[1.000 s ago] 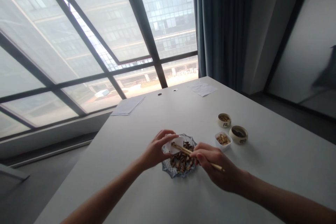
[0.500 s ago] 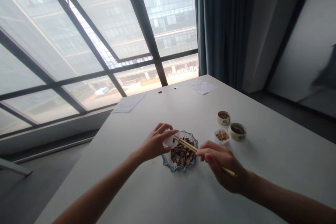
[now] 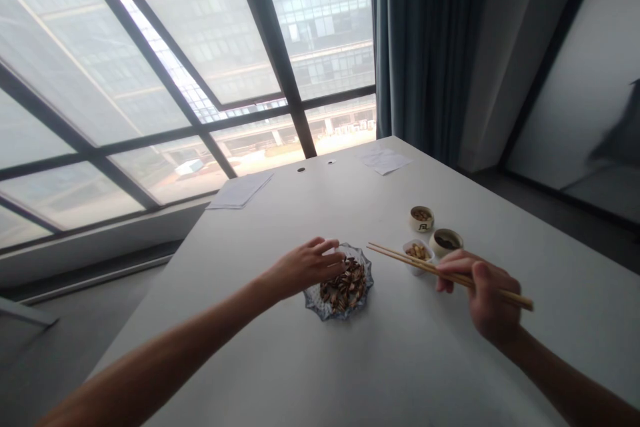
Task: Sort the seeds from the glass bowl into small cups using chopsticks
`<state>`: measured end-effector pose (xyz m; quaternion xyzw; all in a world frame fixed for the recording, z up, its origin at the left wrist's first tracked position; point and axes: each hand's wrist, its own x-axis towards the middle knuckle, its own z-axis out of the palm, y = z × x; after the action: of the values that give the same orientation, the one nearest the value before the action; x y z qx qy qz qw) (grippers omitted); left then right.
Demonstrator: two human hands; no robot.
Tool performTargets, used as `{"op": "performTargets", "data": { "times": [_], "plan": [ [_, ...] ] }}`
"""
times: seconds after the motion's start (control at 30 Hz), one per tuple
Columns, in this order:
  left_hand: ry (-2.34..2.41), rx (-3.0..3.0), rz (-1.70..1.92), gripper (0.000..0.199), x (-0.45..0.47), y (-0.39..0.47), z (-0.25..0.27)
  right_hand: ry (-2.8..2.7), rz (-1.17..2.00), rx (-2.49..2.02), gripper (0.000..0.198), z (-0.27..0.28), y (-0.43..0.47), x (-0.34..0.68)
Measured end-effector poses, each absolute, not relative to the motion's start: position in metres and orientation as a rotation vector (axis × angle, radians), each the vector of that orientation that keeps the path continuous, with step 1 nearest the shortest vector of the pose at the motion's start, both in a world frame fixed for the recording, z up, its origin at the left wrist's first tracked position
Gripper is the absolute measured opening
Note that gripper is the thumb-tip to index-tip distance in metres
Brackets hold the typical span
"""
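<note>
My left hand (image 3: 310, 265) is over the left rim of a scalloped glass bowl (image 3: 314, 303), its fingers curved round a small white translucent cup (image 3: 334, 250) that they mostly hide. Dark striped sunflower seeds (image 3: 345, 287) lie in the bowl. To the right, my right hand (image 3: 487, 290) grips a pair of wooden chopsticks (image 3: 405, 257). Their tips point left, near the bowl's right side, with nothing visible between them. Behind the chopsticks stands a clear plastic cup (image 3: 419, 268) of light brown nuts, partly covered by the sticks.
Two cream ceramic bowls stand at the right: one (image 3: 421, 227) with brown contents and a dark character on its side, the other (image 3: 440, 248) with dark contents. Paper sheets lie at the back left (image 3: 240, 191) and back right (image 3: 385, 160) of the white table (image 3: 240, 360).
My right hand has moved right with the chopsticks, away from the white cup and the bowl. My left hand has turned over the bowl, so the cup is now mostly hidden.
</note>
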<state>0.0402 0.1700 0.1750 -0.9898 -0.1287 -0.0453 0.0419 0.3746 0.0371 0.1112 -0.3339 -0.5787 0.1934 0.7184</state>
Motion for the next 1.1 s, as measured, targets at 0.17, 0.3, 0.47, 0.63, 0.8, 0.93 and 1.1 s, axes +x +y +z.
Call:
{"op": "performTargets", "data": {
  "times": [0.17, 0.3, 0.47, 0.63, 0.8, 0.93, 1.1],
  "plan": [
    [-0.611, -3.062, -0.397, 0.057, 0.031, 0.180, 0.176, -1.223, 0.430, -0.755, 0.046, 0.106, 0.037, 0.387],
    [-0.785, -3.084, -0.675, 0.074, 0.026, 0.182, 0.167, -1.108, 0.373, -0.817, 0.048, 0.106, 0.041, 0.399],
    [-0.959, -3.078, -0.882, 0.058, 0.037, 0.177, 0.157, -0.999, 0.348, -0.880, 0.050, 0.106, 0.052, 0.415],
    [-1.364, -2.985, -0.893, 0.038, 0.087, 0.209, 0.140, -0.879, 0.283, -0.901, 0.051, 0.105, 0.064, 0.437],
    [-1.665, -3.045, -0.611, 0.034, 0.164, 0.258, 0.108, -0.734, 0.270, -0.941, 0.052, 0.103, 0.078, 0.453],
    [-1.770, -3.050, -0.481, 0.035, 0.211, 0.269, 0.090, -0.642, 0.285, -0.956, 0.051, 0.102, 0.084, 0.462],
    [-1.732, -3.084, -0.435, 0.035, 0.230, 0.260, 0.080, -0.589, 0.285, -0.957, 0.053, 0.101, 0.090, 0.474]
  ]
}}
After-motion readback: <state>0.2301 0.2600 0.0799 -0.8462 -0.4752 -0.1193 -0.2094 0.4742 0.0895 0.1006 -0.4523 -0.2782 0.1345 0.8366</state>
